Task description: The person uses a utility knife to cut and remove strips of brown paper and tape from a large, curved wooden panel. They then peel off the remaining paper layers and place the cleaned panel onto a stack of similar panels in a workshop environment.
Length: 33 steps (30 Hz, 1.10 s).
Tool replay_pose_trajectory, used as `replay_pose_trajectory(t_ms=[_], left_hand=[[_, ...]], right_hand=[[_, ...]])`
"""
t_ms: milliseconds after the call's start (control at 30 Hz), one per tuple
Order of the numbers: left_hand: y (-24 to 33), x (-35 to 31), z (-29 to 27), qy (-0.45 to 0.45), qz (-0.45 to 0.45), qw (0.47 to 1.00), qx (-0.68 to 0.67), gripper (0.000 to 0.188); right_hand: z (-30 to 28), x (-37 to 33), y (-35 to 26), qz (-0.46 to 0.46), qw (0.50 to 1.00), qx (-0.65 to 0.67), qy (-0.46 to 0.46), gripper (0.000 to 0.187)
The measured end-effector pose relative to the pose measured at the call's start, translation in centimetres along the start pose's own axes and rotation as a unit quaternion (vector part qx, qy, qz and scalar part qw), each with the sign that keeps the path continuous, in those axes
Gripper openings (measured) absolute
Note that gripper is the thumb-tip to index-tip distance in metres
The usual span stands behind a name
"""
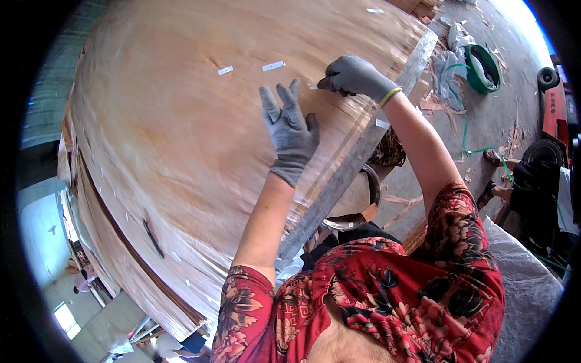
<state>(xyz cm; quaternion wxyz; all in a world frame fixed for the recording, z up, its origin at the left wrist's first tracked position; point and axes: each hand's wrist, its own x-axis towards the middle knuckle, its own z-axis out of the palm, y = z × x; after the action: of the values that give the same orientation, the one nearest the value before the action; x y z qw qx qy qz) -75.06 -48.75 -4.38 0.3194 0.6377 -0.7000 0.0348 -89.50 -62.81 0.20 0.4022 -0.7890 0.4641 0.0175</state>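
A broad sheet of wood veneer (pixel 181 121) lies in front of me, pale brown with streaked grain. My left hand (pixel 292 130), in a grey glove, hovers over or rests lightly on it with the fingers spread; I cannot tell which. To its right, my right hand (pixel 351 77) wears a matching glove with a yellow cuff edge. Its fingers are pinched together at a small whitish strip of tape (pixel 313 86) that pokes out at the fingertips. Two white tape pieces, one (pixel 273 66) nearer my hands and another (pixel 225 70) further left, lie on the veneer.
A grey metal-looking edge bar (pixel 339 202) borders the sheet on my side. A thin dark stick-like tool (pixel 153 238) lies at the left. On the floor are a green basin (pixel 482 69), plastic wrap (pixel 448 75) and veneer scraps. Another person's feet (pixel 493 157) show at right.
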Motion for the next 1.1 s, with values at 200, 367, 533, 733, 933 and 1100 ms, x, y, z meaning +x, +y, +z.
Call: replay_pose_trajectory(t_ms=[200, 367, 533, 733, 933, 1100], left_hand=[[0.3, 0.2, 1.1, -0.11, 0.008, 0.992, 0.059, 0.081], [-0.3, 1.5, 0.5, -0.078, 0.02, 0.996, 0.021, 0.078], [-0.9, 7.9, 3.0, 0.006, 0.033, 0.999, -0.004, 0.074], [-1.8, 9.9, 8.9, -0.025, 0.045, 0.994, 0.094, 0.076], [-2.3, 10.0, 8.8, -0.057, 0.042, 0.994, 0.08, 0.077], [-5.3, 11.9, 7.7, -0.102, 0.068, 0.985, 0.118, 0.075]], right_hand=[[0.0, 1.2, -1.1, 0.086, 0.975, -0.203, 0.017, 0.04], [-1.3, 0.4, -0.9, 0.072, 0.977, -0.201, -0.011, 0.048], [-1.3, 0.8, -0.5, 0.104, 0.975, -0.189, -0.044, 0.044], [0.1, 1.2, 2.7, -0.041, 0.983, -0.171, -0.044, 0.026], [2.2, -7.3, 0.2, -0.137, 0.989, 0.026, 0.045, 0.024], [3.1, -10.7, 2.8, -0.017, 0.969, 0.245, 0.015, 0.018]])
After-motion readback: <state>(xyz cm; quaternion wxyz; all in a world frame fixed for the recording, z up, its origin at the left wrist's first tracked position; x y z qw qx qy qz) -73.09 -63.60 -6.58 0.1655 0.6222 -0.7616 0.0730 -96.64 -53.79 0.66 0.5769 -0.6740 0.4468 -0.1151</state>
